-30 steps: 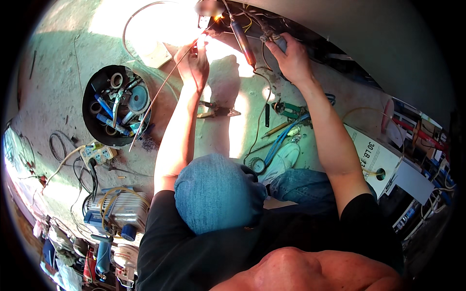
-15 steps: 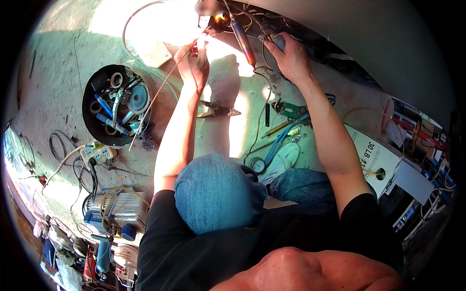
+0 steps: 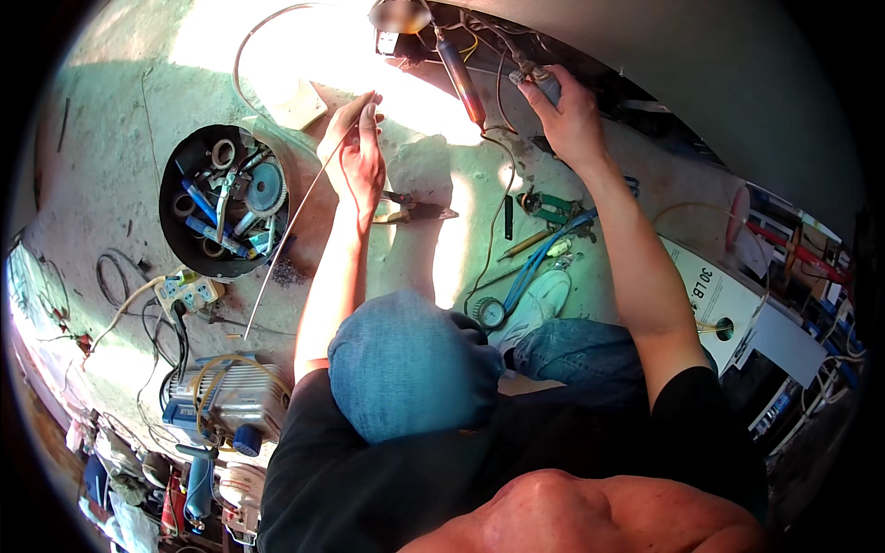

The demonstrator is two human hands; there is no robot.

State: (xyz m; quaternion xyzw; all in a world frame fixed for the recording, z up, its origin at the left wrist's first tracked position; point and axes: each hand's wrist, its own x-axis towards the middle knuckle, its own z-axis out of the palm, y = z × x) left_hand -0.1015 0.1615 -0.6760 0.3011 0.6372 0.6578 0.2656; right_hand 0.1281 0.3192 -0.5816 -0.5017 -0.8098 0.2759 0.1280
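My left hand [image 3: 355,158] pinches a long thin brazing rod [image 3: 293,226], which slants down toward the floor beside a black tub. In my right hand [image 3: 573,120] is the grey handle of a gas torch [image 3: 546,85], held near the dark opening of a large grey appliance [image 3: 737,92]. Between my hands a copper filter drier [image 3: 461,83] hangs from that opening, and a thin capillary tube [image 3: 502,198] curves from its lower end across the floor. No flame shows. Glare washes out the ground ahead of my left hand.
Pliers [image 3: 415,211], green-handled pliers [image 3: 544,208] and a gauge [image 3: 489,311] with blue hoses lie near my shoe. On the left are the black tub [image 3: 170,205] of tools, a power strip [image 3: 189,291] and a pump [image 3: 226,401]. A white box [image 3: 682,276] stands right.
My left hand has drawn back toward me with the rod, away from the appliance opening. My right hand has shifted slightly right with the torch. The orange glow near the opening is gone.
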